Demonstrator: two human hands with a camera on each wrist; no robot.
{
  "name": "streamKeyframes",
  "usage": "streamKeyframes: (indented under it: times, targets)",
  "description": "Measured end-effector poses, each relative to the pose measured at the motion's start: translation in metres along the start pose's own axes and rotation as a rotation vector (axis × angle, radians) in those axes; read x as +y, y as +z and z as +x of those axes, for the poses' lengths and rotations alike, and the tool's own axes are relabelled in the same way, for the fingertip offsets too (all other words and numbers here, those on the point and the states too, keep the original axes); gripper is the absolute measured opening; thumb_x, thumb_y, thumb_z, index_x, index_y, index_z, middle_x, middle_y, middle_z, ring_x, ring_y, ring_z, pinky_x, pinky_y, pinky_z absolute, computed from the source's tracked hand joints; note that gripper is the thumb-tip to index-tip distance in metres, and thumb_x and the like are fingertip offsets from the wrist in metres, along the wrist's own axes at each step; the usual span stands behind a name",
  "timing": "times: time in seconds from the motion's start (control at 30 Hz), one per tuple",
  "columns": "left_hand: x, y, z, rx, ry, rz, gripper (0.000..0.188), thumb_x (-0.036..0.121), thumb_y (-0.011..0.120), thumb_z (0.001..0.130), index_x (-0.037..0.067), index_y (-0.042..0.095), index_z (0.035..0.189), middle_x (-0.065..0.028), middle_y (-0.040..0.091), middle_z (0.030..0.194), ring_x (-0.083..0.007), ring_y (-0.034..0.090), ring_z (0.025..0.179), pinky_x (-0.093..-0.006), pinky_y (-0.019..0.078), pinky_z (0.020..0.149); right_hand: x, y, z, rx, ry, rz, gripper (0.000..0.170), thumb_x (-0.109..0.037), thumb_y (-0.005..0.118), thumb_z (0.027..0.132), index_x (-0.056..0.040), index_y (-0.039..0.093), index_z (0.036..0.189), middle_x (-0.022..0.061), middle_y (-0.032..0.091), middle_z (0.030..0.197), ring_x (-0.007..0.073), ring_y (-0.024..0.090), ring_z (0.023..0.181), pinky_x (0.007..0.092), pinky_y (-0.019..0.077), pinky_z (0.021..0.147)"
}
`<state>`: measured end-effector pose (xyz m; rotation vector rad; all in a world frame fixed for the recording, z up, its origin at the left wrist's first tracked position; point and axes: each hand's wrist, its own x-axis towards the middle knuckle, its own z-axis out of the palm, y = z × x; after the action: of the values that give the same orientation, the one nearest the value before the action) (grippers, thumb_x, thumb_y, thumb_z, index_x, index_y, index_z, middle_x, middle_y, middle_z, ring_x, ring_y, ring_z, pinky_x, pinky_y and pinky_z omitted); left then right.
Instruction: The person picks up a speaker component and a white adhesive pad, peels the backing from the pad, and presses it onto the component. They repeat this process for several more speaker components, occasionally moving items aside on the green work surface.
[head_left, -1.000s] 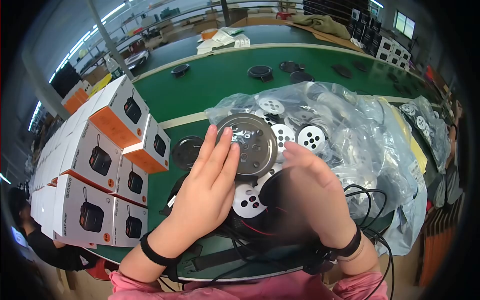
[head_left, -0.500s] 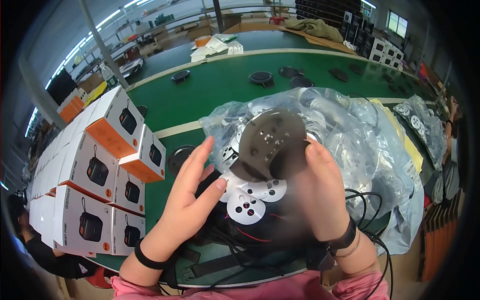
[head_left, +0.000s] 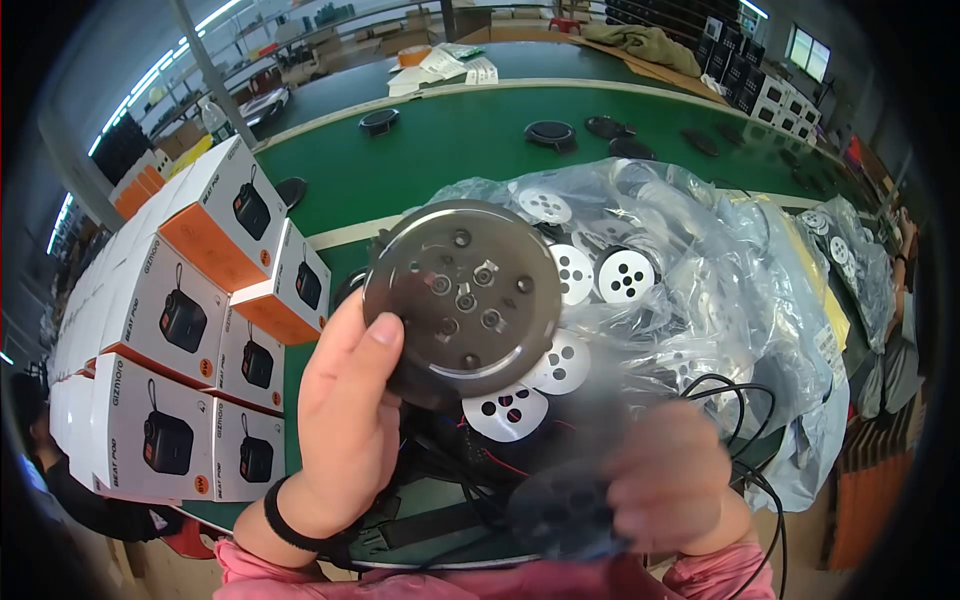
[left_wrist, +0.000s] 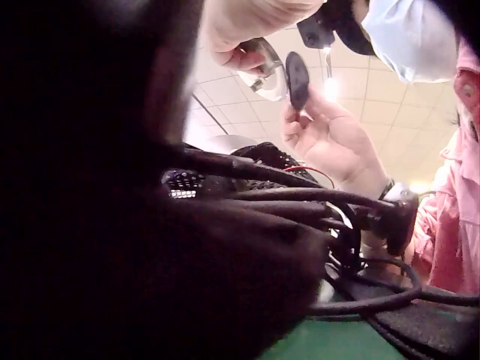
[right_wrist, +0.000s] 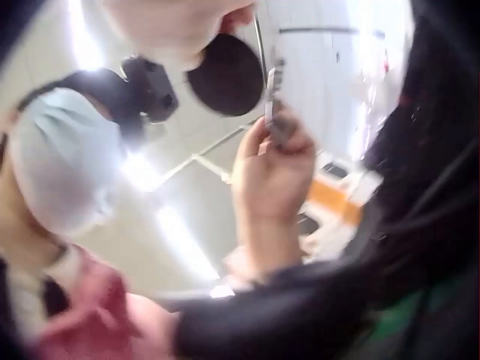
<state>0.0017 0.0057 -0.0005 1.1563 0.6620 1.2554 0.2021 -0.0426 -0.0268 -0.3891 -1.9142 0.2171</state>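
Observation:
My left hand (head_left: 350, 410) grips a smoky see-through round plastic cover (head_left: 440, 330) at its lower left rim, thumb on the near face. The cover is tilted up and shows several small holes and round bosses. Low on the right, my right hand (head_left: 675, 480) is blurred; it pinches a thin dark disc (head_left: 562, 512) by the edge. The left wrist view shows this dark disc (left_wrist: 298, 80) between the right hand's fingers, close to the cover (left_wrist: 268, 79). White discs with holes (head_left: 505, 414) lie beneath the cover.
A clear plastic bag (head_left: 690, 270) full of white discs spreads behind the hands. Stacked speaker boxes (head_left: 160, 430) stand at left. Black cables (head_left: 745, 400) loop at right, and several dark round parts (head_left: 550, 134) lie on the green table (head_left: 450, 130).
The cover came up off the pile; my left hand now holds it by the rim, turned towards the camera. My right hand moved down and right, with the dark disc in its fingers.

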Motion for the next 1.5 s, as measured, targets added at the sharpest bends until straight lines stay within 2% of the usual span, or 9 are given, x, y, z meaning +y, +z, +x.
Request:
streamKeyframes:
  times: [0.1, 0.23, 0.37, 0.43, 0.63, 0.67, 0.97, 1.03, 1.5]
  targets:
    - [0.002, -0.006, -0.001, -0.041, -0.066, 0.035, 0.032, 0.01, 0.039, 0.088, -0.006, 0.044, 0.116, -0.0102, 0.053, 0.107, -0.0147, 0.052, 0.097, -0.0269, 0.0384, 0.087, -0.005, 0.003, -0.003, 0.001, 0.096, 0.118, 0.013, -0.013, 0.066, 0.067, -0.0104, 0.063, 0.08, 0.0034, 0.061, 0.082, 0.0183, 0.059, 0.071, 0.0289, 0.0453, 0.057]
    - [0.007, -0.004, -0.001, -0.202, -0.137, 0.468, 0.034, 0.012, 0.043, 0.074, -0.008, 0.054, 0.1, -0.0111, 0.055, 0.096, -0.018, 0.051, 0.091, -0.0274, 0.0367, 0.082, -0.005, -0.003, 0.02, -0.056, 0.53, -0.01, 0.023, -0.002, 0.068, 0.064, -0.0024, 0.063, 0.086, 0.0073, 0.059, 0.078, 0.0203, 0.056, 0.064, 0.0292, 0.0434, 0.056]
    - [0.007, -0.008, -0.002, -0.356, -0.073, 0.56, 0.034, 0.011, 0.044, 0.071, -0.008, 0.054, 0.097, -0.0117, 0.054, 0.09, -0.0201, 0.051, 0.084, -0.0283, 0.0374, 0.077, -0.002, -0.007, 0.024, -0.113, 0.464, 0.008, 0.022, -0.001, 0.068, 0.064, -0.0019, 0.063, 0.086, 0.0074, 0.059, 0.076, 0.0195, 0.054, 0.06, 0.0275, 0.0424, 0.054]
    - [0.003, -0.012, -0.001, -0.48, 0.182, 0.612, 0.028, -0.003, 0.049, 0.068, -0.007, 0.054, 0.096, -0.0142, 0.054, 0.082, -0.0241, 0.053, 0.075, -0.0296, 0.0415, 0.066, -0.007, -0.008, 0.023, -0.138, 0.489, -0.069, 0.021, -0.002, 0.068, 0.065, -0.002, 0.063, 0.085, 0.007, 0.059, 0.077, 0.0187, 0.055, 0.06, 0.0261, 0.043, 0.054]
    - [0.003, -0.008, -0.002, -0.541, 0.419, 0.732, 0.039, 0.005, 0.057, 0.056, -0.004, 0.056, 0.094, -0.0141, 0.055, 0.076, -0.0271, 0.054, 0.063, -0.0318, 0.0427, 0.057, -0.006, -0.008, 0.013, -0.185, 0.299, -0.107, 0.025, -0.002, 0.068, 0.062, -0.0037, 0.064, 0.086, 0.0061, 0.06, 0.089, 0.0175, 0.058, 0.066, 0.0256, 0.0451, 0.056]
    - [0.003, -0.007, -0.004, -0.52, 0.422, 0.762, 0.035, 0.016, 0.056, 0.059, -0.005, 0.055, 0.087, -0.0143, 0.056, 0.075, -0.026, 0.053, 0.064, -0.0313, 0.0412, 0.058, -0.008, -0.009, 0.013, -0.184, 0.299, -0.109, 0.025, -0.002, 0.068, 0.062, -0.0037, 0.064, 0.086, 0.0061, 0.06, 0.089, 0.0175, 0.058, 0.066, 0.0256, 0.0451, 0.056]
    - [0.006, -0.002, -0.006, -0.5, 0.628, 0.894, 0.03, 0.012, 0.065, 0.051, 0.0, 0.061, 0.078, -0.0074, 0.053, 0.068, -0.0179, 0.05, 0.056, -0.0264, 0.0366, 0.05, -0.012, -0.004, 0.005, -0.125, 0.201, -0.119, 0.028, -0.005, 0.063, 0.062, -0.0028, 0.063, 0.09, 0.0078, 0.06, 0.094, 0.018, 0.059, 0.069, 0.0255, 0.0454, 0.057]
    - [0.005, -0.001, -0.008, -0.494, 0.622, 0.888, 0.03, 0.012, 0.065, 0.051, 0.001, 0.062, 0.078, -0.0068, 0.052, 0.068, -0.0174, 0.05, 0.055, -0.0264, 0.0362, 0.05, -0.015, -0.001, 0.008, -0.053, 0.283, -0.169, 0.026, -0.006, 0.077, 0.053, -0.0111, 0.062, 0.073, 0.0017, 0.06, 0.069, 0.0209, 0.059, 0.056, 0.0275, 0.0411, 0.045]
    - [0.006, 0.003, -0.008, -0.482, 0.596, 0.906, 0.029, 0.008, 0.066, 0.051, 0.002, 0.064, 0.079, -0.0058, 0.052, 0.069, -0.0172, 0.05, 0.055, -0.0264, 0.0362, 0.051, -0.02, -0.001, 0.008, -0.09, 0.292, -0.292, 0.029, -0.006, 0.076, 0.054, -0.0131, 0.061, 0.077, 0.0006, 0.059, 0.07, 0.0186, 0.056, 0.054, 0.0267, 0.0388, 0.045]
